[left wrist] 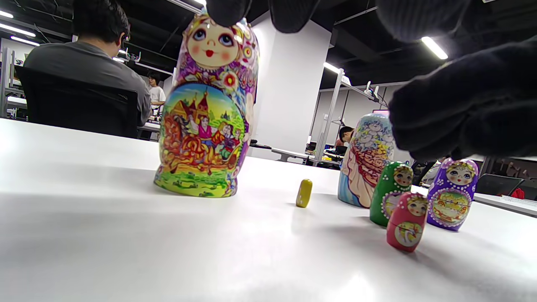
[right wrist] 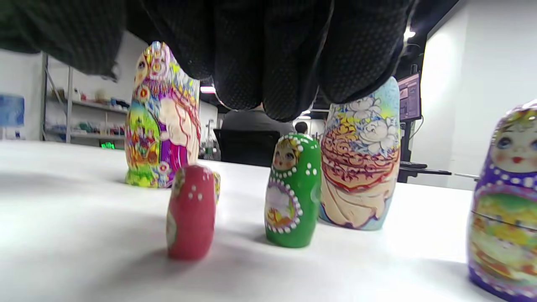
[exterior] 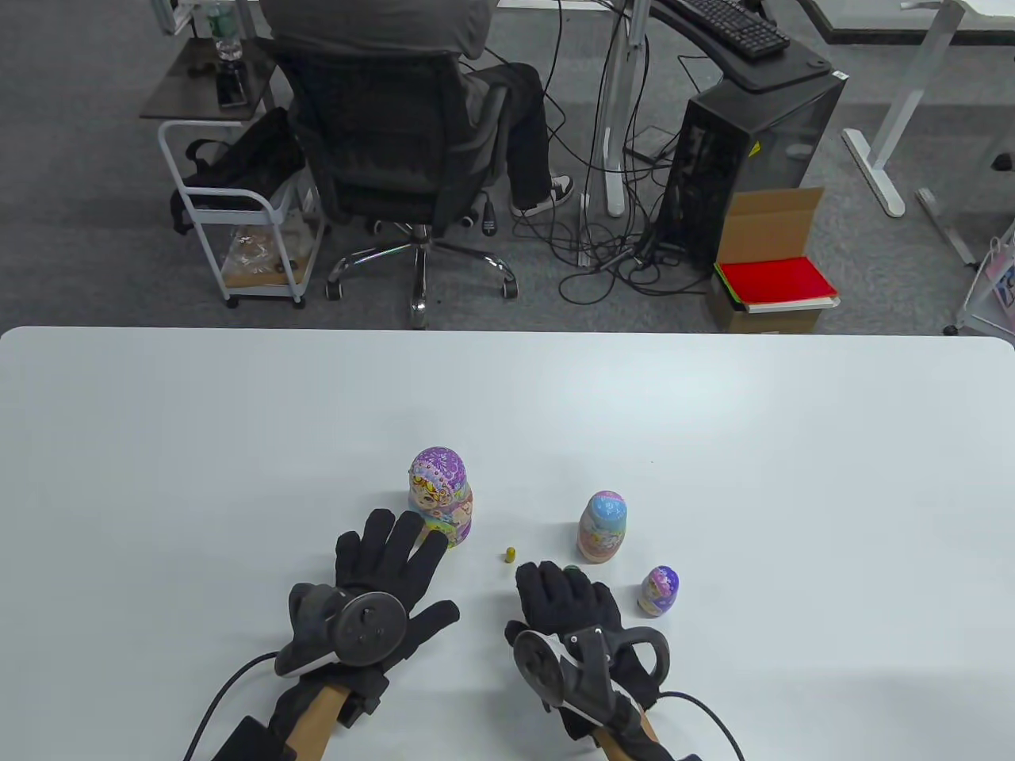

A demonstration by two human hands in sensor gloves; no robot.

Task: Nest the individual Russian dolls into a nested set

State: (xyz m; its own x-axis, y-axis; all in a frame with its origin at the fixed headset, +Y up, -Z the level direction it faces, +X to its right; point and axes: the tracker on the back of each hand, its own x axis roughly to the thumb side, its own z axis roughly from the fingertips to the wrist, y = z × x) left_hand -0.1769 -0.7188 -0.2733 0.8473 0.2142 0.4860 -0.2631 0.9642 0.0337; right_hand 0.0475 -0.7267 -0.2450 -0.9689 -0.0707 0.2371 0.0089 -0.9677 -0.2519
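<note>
Several closed dolls stand upright and apart on the white table (exterior: 238,444). The largest doll (exterior: 440,495) is at the centre left, and a tiny yellow doll (exterior: 510,554) stands to its right. A pale mid-size doll (exterior: 601,527) and a small purple doll (exterior: 658,590) stand further right. A green doll (right wrist: 293,191) and a red doll (right wrist: 191,212) stand under my right hand (exterior: 567,594). That hand hovers over them with fingers stretched out and holds nothing. My left hand (exterior: 384,567) is spread open, its fingertips (left wrist: 226,10) close to the largest doll (left wrist: 205,109).
The table's far edge (exterior: 507,331) borders an office floor. There a person sits in a chair (exterior: 396,158), with a computer tower (exterior: 745,151) and a cardboard box (exterior: 773,269) nearby. Bare tabletop lies on both sides of the dolls.
</note>
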